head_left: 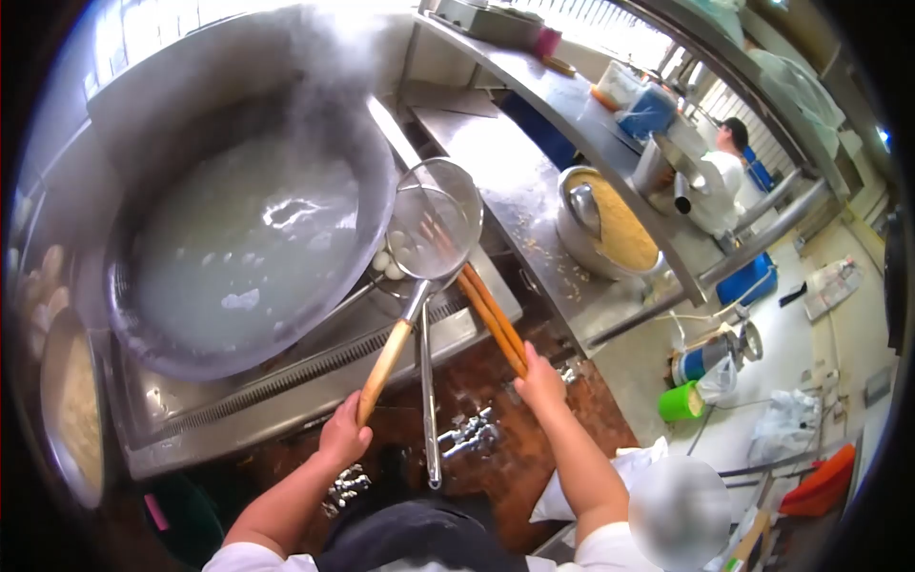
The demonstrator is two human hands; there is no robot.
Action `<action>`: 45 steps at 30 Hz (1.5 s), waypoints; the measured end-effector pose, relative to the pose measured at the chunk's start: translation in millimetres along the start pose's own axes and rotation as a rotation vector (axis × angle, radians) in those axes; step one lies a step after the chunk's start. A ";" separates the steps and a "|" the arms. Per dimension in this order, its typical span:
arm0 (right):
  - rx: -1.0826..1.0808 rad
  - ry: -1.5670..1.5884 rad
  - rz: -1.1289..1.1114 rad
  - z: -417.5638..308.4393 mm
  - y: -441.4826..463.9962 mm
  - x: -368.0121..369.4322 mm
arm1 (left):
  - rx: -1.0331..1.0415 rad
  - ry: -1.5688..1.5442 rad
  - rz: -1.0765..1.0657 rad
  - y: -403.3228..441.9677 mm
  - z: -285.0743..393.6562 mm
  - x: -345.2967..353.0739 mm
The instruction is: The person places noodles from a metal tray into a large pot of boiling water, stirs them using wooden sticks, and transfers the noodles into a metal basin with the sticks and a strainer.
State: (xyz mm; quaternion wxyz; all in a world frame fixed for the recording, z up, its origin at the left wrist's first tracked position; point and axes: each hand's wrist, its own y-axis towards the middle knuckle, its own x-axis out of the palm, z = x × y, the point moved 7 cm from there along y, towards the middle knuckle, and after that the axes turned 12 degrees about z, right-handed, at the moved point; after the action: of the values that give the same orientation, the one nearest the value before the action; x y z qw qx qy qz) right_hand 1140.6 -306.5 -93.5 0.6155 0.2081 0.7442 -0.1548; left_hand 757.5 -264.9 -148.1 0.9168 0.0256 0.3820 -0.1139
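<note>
My left hand [345, 434] is closed around the wooden handle of a round mesh strainer [389, 357]. The strainer's bowl is over the stove edge, right of a big steaming pot [383, 205] of cloudy liquid. Two long brown cooking chopsticks [491, 319] are gripped in my right hand [540, 379]. Their far ends lie behind the mesh of the strainer. Under it, a second strainer with a metal handle [428, 410] rests at the stove's edge. Several white round pieces [389, 264] sit beside the pot, partly covered by the upper strainer.
A metal container [570, 229] of yellowish crumbs with a scoop stands on the steel counter [519, 153] to the right. At the left edge is a large bowl [59, 419] of pale stuff. A person [729, 167] is behind the shelf. A green container [679, 402] lies on the floor.
</note>
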 end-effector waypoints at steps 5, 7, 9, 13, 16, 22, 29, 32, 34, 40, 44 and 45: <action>0.007 -0.003 -0.013 -32.5 58.6 39.1 | -0.005 -0.055 0.029 -2.6 -3.8 -2.0; -0.178 0.009 0.251 -50.6 57.8 28.9 | -0.022 -0.072 0.030 -3.5 3.0 -9.5; -0.459 0.131 0.658 -88.4 24.6 -16.8 | -0.027 -0.112 0.035 -2.4 4.3 -10.5; 0.322 1.005 -0.642 -99.2 -66.3 112.5 | -0.065 -0.248 0.016 -5.1 11.1 -12.3; 0.807 1.500 -1.004 -137.6 -116.3 128.0 | -0.058 -0.342 0.029 -9.6 19.4 -11.3; 0.564 1.235 -0.543 -95.2 -73.9 86.9 | -0.055 -0.398 0.034 -11.8 21.0 -6.1; 0.360 0.990 -0.150 -71.8 -43.0 42.2 | -0.007 -0.509 0.071 -24.2 21.9 5.0; 0.227 0.860 -0.008 -61.6 -25.9 29.7 | -0.051 -0.465 0.012 -29.7 17.9 5.6; 0.193 0.773 0.037 -57.7 -20.4 17.6 | -0.063 -0.449 0.000 -32.7 16.3 6.5; 0.128 0.787 0.038 -59.6 -14.5 9.3 | -0.075 -0.447 0.010 -36.4 28.2 -1.8; 0.188 0.832 -0.005 -52.7 -16.9 19.1 | -0.070 -0.474 0.020 -37.6 21.9 8.2; 0.181 0.802 0.037 -48.6 -16.8 17.3 | -0.070 -0.477 0.027 -37.0 18.5 12.9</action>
State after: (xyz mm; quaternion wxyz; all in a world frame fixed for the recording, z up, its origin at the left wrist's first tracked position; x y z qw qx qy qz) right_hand 1088.1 -295.3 -101.4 0.2585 0.3185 0.9047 -0.1152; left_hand 770.8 -305.8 -142.7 0.9828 -0.0289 0.1579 -0.0913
